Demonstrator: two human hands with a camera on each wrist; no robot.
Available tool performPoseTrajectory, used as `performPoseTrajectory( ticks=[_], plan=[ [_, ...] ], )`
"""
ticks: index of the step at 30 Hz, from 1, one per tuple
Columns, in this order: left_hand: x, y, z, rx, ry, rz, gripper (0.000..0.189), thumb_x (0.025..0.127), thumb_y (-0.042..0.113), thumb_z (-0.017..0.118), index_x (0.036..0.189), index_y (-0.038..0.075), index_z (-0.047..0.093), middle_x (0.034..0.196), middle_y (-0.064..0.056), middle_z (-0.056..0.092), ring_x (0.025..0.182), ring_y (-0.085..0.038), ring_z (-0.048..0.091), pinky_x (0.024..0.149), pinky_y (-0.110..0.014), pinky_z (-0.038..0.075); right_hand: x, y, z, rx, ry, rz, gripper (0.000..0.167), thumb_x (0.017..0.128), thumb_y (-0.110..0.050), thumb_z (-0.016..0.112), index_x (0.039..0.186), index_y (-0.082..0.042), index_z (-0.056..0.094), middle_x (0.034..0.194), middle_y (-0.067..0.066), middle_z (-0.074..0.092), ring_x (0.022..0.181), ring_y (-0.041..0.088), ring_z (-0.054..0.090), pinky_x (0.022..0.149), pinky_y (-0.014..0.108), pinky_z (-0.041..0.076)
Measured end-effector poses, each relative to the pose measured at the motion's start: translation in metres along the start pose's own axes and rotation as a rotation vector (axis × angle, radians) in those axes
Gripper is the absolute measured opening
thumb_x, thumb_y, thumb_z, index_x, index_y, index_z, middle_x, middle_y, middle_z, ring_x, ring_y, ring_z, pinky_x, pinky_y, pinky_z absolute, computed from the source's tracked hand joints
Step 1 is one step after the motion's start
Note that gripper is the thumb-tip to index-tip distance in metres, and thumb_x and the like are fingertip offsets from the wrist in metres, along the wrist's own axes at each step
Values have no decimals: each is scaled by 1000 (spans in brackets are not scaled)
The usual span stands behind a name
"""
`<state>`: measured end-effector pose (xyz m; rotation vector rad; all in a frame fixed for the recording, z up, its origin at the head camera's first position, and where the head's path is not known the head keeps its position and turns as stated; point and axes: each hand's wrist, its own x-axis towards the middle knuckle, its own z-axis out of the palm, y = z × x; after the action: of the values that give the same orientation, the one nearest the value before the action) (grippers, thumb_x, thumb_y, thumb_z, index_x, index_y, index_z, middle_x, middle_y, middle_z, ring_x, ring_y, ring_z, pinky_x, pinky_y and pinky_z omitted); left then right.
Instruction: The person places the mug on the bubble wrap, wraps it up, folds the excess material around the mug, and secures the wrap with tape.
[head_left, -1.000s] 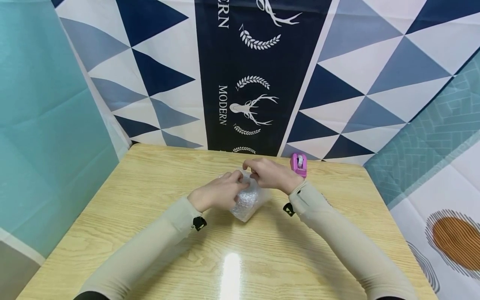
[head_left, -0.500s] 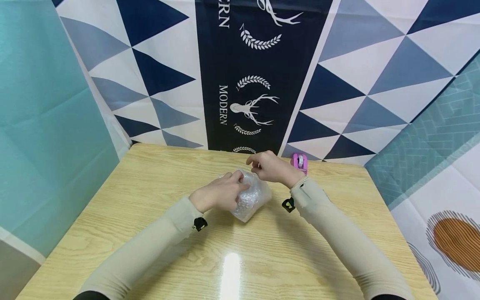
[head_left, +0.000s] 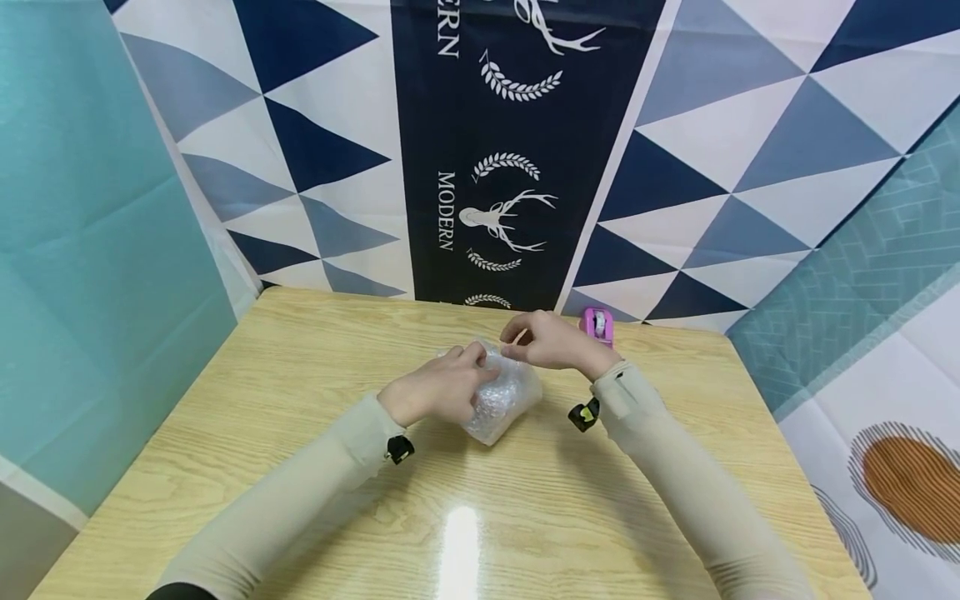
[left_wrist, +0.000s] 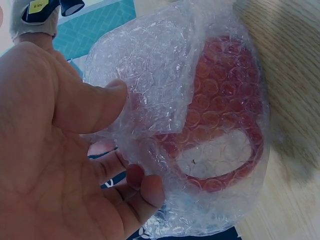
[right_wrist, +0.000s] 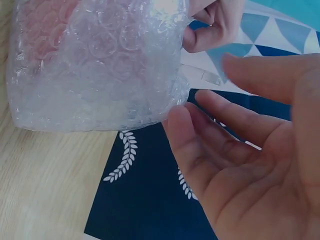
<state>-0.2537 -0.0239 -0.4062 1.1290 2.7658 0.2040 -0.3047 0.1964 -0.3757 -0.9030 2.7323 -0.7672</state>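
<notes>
A bubble-wrapped package (head_left: 501,402) rests on the table. Through the clear wrap in the left wrist view shows a red thing with a loop (left_wrist: 220,177), like a mug with its handle. My left hand (head_left: 442,385) grips the package from the left, thumb (left_wrist: 112,102) over a folded flap of wrap and fingers curled at the edge. At the package's far right edge is my right hand (head_left: 551,342), thumb and forefinger apart, one fingertip (right_wrist: 180,122) right at the wrap. A short strip of clear tape (right_wrist: 207,76) sticks out from the wrap near its thumb.
A pink tape dispenser (head_left: 598,323) stands near the table's back edge, just behind my right hand. The wooden table (head_left: 337,492) backs onto a wall with patterned cloth (head_left: 322,125). Black cameras (head_left: 399,449) sit on both wrists.
My right hand has shifted slightly to the right, and its thumb and forefinger have spread apart. The left hand and the package stay in place.
</notes>
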Motion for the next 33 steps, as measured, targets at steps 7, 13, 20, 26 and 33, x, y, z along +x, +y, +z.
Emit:
performPoseTrajectory(
  ticks=[7, 13, 20, 26, 33],
  plan=[
    [0, -2, 2, 37, 5, 26, 70, 87, 21, 69, 154, 15, 50, 137, -9, 44, 109, -25, 49, 87, -35, 50, 3, -1, 7, -70, 134, -51, 9, 94, -8, 72, 86, -7, 76, 82, 3, 74, 69, 11, 59, 61, 26, 52],
    [0, -1, 4, 94, -7, 28, 74, 89, 21, 68, 158, 18, 43, 144, -10, 42, 115, -27, 49, 91, -36, 52, 6, -2, 11, -102, 228, -68, 11, 93, -5, 69, 83, -7, 71, 75, 3, 69, 65, 11, 59, 60, 27, 52],
    [-1, 0, 5, 96, 17, 21, 68, 86, 18, 70, 152, 15, 52, 141, -9, 44, 112, -26, 49, 88, -35, 52, 13, -1, 16, -135, 247, -74, 12, 94, -4, 67, 83, -8, 69, 75, 2, 68, 66, 11, 58, 61, 28, 52],
    [-3, -3, 7, 9, 41, 17, 85, 81, 15, 76, 156, 21, 38, 144, -8, 43, 117, -27, 50, 94, -39, 53, 14, -4, 19, -111, 198, -106, 11, 97, -5, 66, 86, -8, 68, 77, 2, 65, 67, 10, 56, 62, 27, 50],
    [-5, -7, 7, 21, 63, 67, 100, 77, 17, 82, 161, 27, 29, 141, -9, 46, 111, -27, 53, 93, -41, 54, 19, -3, 26, -101, 190, -146, 11, 99, -6, 66, 88, -7, 66, 81, 2, 64, 70, 11, 56, 64, 27, 51]
  ],
)
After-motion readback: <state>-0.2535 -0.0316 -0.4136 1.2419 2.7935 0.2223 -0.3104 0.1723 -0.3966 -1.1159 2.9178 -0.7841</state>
